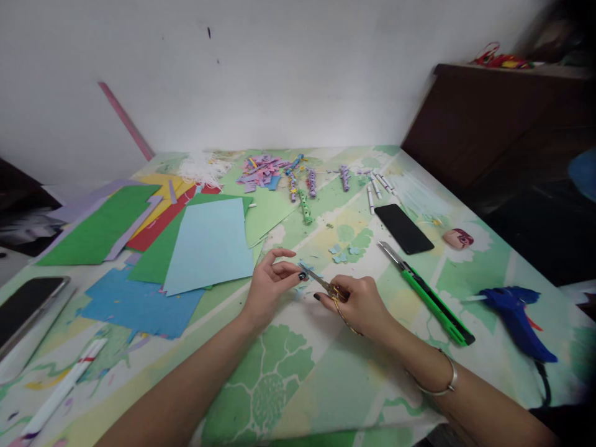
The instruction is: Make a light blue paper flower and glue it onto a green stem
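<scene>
The patterned table (386, 391) lies under the scissors (326, 285). Well left of the scissors are coloured sheets (97, 228), a pale blue sheet (212, 245) nearest them. The right hand (367, 302) is closed round the scissors' handles; the left hand (272, 282) has thumb and finger pinched together at the scissors' tip. Right of the scissors lie a glue gun (516, 320), a green cutter (431, 299) closer in, and a phone (404, 228) farther back. Well beyond the scissors are paper rolls (312, 184). Just beyond them are blue cut-outs (354, 249); at their tip, in the left fingertips, is a blue scrap (306, 266).
</scene>
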`<action>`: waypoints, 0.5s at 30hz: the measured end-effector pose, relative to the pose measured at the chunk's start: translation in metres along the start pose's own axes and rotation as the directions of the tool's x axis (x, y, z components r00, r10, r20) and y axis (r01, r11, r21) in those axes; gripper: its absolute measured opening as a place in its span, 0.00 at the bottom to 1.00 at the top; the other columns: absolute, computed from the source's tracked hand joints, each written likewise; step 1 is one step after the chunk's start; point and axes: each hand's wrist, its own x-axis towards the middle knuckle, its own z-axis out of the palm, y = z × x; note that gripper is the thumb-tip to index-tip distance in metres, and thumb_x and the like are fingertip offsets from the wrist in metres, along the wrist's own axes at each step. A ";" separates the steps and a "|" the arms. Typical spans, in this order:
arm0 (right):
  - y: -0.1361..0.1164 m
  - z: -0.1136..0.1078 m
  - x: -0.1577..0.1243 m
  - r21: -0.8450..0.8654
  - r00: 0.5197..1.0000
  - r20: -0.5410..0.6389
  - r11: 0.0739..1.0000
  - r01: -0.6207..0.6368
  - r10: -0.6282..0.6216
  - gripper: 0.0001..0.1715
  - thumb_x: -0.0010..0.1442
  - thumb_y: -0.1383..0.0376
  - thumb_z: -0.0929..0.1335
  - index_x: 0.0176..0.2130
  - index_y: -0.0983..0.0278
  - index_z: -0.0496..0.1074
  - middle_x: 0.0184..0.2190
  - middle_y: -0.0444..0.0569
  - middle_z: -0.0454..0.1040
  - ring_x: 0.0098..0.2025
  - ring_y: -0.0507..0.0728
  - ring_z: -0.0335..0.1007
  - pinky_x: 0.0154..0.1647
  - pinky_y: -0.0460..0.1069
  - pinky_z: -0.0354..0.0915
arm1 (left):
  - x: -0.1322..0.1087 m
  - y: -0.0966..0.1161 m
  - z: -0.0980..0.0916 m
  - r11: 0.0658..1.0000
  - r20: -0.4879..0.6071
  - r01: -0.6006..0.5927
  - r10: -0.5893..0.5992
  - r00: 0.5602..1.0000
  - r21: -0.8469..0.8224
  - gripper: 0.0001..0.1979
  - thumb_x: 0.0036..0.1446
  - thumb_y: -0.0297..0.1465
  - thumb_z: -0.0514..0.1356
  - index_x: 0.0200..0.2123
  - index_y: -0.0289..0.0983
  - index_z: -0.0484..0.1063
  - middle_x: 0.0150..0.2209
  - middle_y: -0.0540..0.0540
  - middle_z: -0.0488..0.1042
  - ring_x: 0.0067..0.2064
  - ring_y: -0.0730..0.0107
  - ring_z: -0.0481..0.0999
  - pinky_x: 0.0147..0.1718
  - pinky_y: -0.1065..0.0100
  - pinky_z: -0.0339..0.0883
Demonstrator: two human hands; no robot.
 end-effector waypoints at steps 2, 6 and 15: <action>0.000 0.000 0.000 -0.006 1.000 -0.005 1.000 0.007 -0.007 0.18 0.51 0.58 0.68 0.18 0.65 0.63 0.12 0.38 0.57 0.17 0.46 0.49 0.20 0.42 0.48 | 0.000 -0.001 0.000 1.000 -0.027 -0.014 0.014 1.000 0.008 0.19 0.44 0.25 0.66 0.40 0.37 0.65 0.25 0.51 0.76 0.32 0.71 0.75 0.37 0.69 0.64; 0.000 0.000 0.000 -0.011 1.000 -0.001 1.000 0.011 -0.011 0.19 0.52 0.58 0.67 0.18 0.65 0.63 0.13 0.38 0.58 0.17 0.46 0.49 0.20 0.42 0.48 | 0.000 -0.001 0.000 1.000 -0.056 -0.025 0.025 0.998 0.003 0.18 0.42 0.25 0.66 0.38 0.37 0.66 0.25 0.51 0.76 0.31 0.71 0.75 0.36 0.70 0.64; 0.001 0.000 0.000 -0.005 1.000 0.004 1.000 0.007 -0.007 0.19 0.52 0.57 0.67 0.18 0.65 0.63 0.13 0.39 0.58 0.17 0.46 0.49 0.20 0.42 0.48 | 0.000 -0.001 0.000 1.000 -0.066 -0.011 0.009 0.998 -0.024 0.17 0.42 0.24 0.66 0.38 0.36 0.66 0.26 0.51 0.76 0.30 0.73 0.74 0.37 0.70 0.64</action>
